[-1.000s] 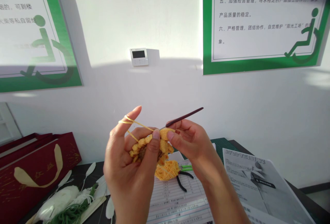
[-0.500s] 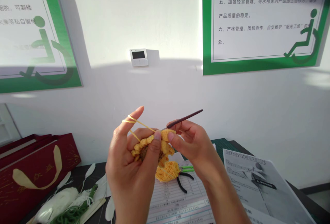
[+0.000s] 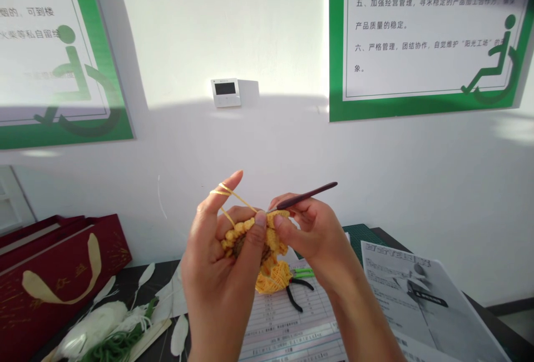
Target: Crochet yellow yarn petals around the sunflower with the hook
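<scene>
Both hands shifted rightward: left hand (image 3: pixel 219 278) pinches bumpy yellow crochet (image 3: pixel 254 237), yarn (image 3: pixel 237 198) looped on its raised forefinger (image 3: pixel 217 201); right hand (image 3: pixel 312 239) pinches a slim dark hook (image 3: pixel 306 196) at the crochet.

Rough matt yellow yarn (image 3: pixel 271 234), smooth glossy crochet hook (image 3: pixel 306 196).

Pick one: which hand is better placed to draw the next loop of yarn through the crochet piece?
Probably the right hand: it holds the crochet hook, with the tip at the edge of the yellow crochet piece. The left hand grips that piece, with yellow yarn looped over its raised index finger.
</scene>
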`<state>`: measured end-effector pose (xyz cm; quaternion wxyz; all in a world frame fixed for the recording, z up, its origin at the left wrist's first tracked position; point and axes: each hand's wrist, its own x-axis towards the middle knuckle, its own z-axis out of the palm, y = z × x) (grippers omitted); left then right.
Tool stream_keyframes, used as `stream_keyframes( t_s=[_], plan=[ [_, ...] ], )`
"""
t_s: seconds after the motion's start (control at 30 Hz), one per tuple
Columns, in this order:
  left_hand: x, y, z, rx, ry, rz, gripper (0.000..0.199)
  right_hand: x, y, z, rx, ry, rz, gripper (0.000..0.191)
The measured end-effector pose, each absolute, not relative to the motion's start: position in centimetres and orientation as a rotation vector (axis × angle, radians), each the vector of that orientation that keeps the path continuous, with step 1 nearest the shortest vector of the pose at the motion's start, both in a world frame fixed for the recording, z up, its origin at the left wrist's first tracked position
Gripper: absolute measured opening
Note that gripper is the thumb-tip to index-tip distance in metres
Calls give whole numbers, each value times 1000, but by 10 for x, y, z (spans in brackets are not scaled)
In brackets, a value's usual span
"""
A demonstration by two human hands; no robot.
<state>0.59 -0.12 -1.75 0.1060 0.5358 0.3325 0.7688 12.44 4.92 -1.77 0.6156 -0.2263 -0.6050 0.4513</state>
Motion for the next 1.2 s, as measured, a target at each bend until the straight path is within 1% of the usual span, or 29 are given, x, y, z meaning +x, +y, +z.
stream_keyframes(
  t_s=[0.2,0.53,0.73,0.93,1.07,1.2],
  plan=[
    [6,-4,-13,1541,1069,2201,55,124,53,-20,-525,-1413,1052,18],
    [7,-5,-12,1494,1065,2201,56,125,59,-25,-503,-1457,1042,18],
    [6,-6,-11,1491,1084,2187,55,126,59,-26,-500,-1482,1051,21],
    [7,-9,-10,1497,1088,2184,55,125,59,-26,-498,-1467,1047,20],
    [7,-10,-9,1496,1063,2149,54,123,59,-27,-478,-1456,1037,14],
    [7,-10,-8,1499,1013,2107,52,120,58,-25,-474,-1395,1117,16]
  ],
)
